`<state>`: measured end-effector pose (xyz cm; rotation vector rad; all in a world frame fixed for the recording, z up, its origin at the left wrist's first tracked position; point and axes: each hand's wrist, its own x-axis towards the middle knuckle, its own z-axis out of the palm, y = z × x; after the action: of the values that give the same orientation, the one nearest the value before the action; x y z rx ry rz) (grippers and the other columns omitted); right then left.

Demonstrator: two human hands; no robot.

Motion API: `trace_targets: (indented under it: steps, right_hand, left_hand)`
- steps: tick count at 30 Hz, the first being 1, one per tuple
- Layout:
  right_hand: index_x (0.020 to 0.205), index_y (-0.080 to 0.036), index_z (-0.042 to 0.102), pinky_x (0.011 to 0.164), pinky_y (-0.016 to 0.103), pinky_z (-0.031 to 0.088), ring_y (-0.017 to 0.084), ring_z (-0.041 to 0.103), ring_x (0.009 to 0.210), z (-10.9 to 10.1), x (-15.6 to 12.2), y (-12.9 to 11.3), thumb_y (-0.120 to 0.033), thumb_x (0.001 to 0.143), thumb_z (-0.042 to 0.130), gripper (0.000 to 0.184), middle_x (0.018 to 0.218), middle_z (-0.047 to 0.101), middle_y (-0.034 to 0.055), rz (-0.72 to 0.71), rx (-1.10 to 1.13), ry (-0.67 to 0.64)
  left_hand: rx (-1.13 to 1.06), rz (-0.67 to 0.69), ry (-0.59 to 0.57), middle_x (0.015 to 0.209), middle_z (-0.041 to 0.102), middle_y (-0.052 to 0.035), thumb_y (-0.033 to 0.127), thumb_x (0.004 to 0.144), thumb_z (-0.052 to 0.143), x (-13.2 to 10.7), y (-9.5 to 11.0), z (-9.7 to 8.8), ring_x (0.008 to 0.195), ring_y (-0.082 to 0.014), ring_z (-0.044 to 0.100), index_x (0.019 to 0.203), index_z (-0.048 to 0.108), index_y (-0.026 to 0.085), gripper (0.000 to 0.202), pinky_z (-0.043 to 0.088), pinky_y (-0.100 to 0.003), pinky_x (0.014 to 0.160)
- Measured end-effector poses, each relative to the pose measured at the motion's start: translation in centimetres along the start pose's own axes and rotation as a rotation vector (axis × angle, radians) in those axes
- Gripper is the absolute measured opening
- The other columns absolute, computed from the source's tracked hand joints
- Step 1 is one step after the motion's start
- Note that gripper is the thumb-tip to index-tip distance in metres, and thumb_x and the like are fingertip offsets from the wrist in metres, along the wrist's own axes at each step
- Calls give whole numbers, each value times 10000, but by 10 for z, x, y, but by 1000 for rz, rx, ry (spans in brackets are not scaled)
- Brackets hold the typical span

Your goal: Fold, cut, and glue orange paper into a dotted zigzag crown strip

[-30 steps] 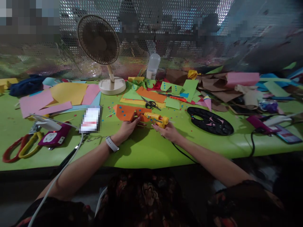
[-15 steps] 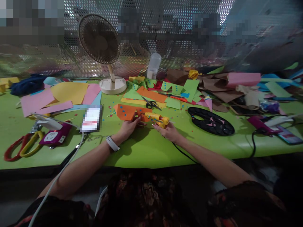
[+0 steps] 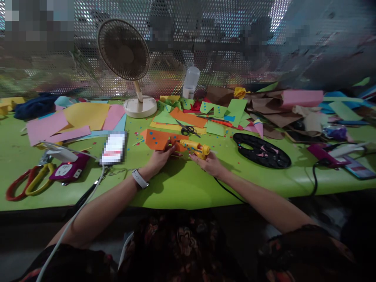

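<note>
My left hand [image 3: 161, 157], with a white watch band at its wrist, pinches a folded piece of orange paper [image 3: 155, 140] dotted with blue spots. A yellow glue gun [image 3: 196, 148] is gripped in my right hand [image 3: 212, 163], its nozzle pointing left at the paper close to my left fingertips. Whether the nozzle touches the paper I cannot tell. From the glue gun's handle a black cord [image 3: 230, 190] runs down over the table edge. Just beyond the paper lie dark-handled scissors [image 3: 188, 130].
A white fan [image 3: 140, 106] and a clear bottle [image 3: 191, 81] stand at the back. Coloured paper sheets [image 3: 86, 114] lie left, brown paper [image 3: 267, 105] right. A black palette [image 3: 261, 150] is right of my hands; left are a phone [image 3: 113, 148], purple power strip [image 3: 70, 167] and large scissors [image 3: 31, 182].
Hardly anything differs. Both hands, the orange paper and the glue gun keep nearly the same position.
</note>
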<state>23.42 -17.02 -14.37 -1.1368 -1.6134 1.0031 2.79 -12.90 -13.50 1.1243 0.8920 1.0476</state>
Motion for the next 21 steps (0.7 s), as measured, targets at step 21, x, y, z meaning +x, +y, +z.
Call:
trace_targets:
  steps: [21]
  right_hand:
    - [988,-181,689,799,418,606,207,681,787,2,0,-5,-431,792,683,317,894,733,79,8,52,-2]
  left_hand:
    - [5,-6,7,1020,730,-76,299,808,723,2,-2,0,719,-183,724,1043,612,170,290,586,-288,629]
